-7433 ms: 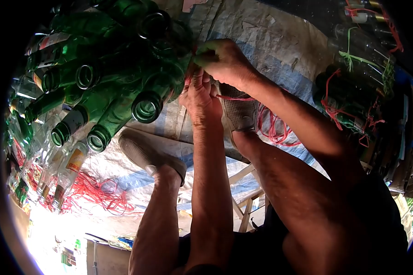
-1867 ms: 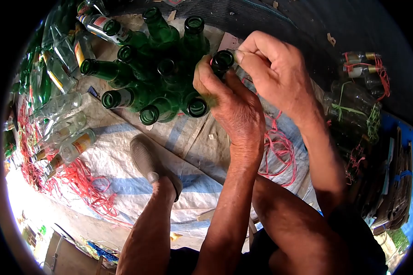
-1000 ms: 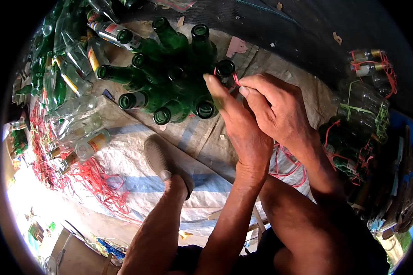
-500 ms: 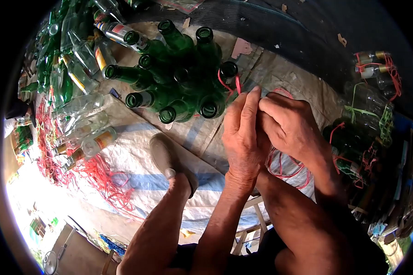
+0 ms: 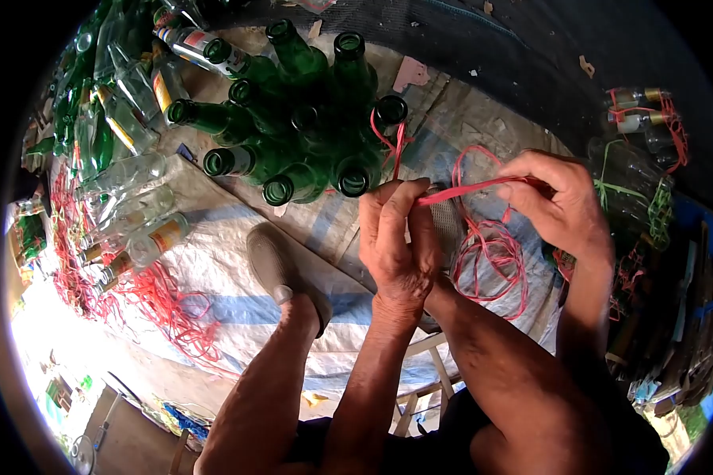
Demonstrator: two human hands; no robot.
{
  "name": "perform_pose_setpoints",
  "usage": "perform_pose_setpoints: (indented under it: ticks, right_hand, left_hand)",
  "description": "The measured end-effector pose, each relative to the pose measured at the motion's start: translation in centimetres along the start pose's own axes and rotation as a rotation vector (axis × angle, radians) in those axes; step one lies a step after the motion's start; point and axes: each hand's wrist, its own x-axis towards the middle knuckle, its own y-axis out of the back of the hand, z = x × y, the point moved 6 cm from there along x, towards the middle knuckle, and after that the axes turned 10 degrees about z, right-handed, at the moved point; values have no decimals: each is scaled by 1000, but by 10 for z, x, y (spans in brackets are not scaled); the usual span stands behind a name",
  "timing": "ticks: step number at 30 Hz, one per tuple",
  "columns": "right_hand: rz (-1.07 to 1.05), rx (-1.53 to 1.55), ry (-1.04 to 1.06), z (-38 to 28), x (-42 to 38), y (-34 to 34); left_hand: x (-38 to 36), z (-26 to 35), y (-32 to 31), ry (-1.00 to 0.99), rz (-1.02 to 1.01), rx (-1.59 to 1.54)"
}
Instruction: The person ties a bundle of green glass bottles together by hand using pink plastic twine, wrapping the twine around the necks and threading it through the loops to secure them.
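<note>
A strand of red plastic twine (image 5: 475,188) is stretched between my two hands. My left hand (image 5: 400,237) is closed on the twine just below the green bottles, and my right hand (image 5: 558,198) pinches it further right. From my left hand the twine runs up to the neck of a green bottle (image 5: 390,111) at the right side of a group of upright green bottles (image 5: 301,119). A loose coil of red twine (image 5: 491,261) lies on the sheet beneath, between my hands and my right leg.
Clear and green bottles (image 5: 127,119) lie piled at the upper left, with tangled red twine (image 5: 170,309) below them. Tied bottle bundles (image 5: 630,178) are at the right. My shoe (image 5: 273,257) rests on the white and blue sheet (image 5: 238,309).
My hands were close together and have moved apart, my right hand to the right. The red twine now shows taut between them. The view has shifted slightly.
</note>
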Motion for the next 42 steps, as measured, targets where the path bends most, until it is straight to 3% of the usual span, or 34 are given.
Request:
perform_pose_setpoints:
  ticks: [12,16,20,26,28,31,34,37,42]
  right_hand:
    - [-71,170,-188,55,9,56]
    - [-27,127,-180,52,30,61]
    - [87,62,10,5,55,57]
    - [-43,-197,556,-75,124,24]
    - [-56,-195,484,-96,149,3]
    - [-71,-165,722,-135,176,-32]
    - [-247,4,813,-149,211,-65]
    - [-300,-36,720,-156,229,-89]
    - [-284,-152,931,-179,244,-122]
  left_hand:
    - [-17,-19,27,373,190,-270]
    - [-14,-15,28,371,194,-293]
    - [-16,-21,30,376,265,-380]
    - [-8,-26,42,490,361,-480]
    - [-7,-27,45,525,392,-501]
    - [-1,-26,49,544,416,-516]
    - [4,-26,52,519,418,-495]
    - [6,-30,59,563,473,-524]
    - [14,-28,65,523,498,-502]
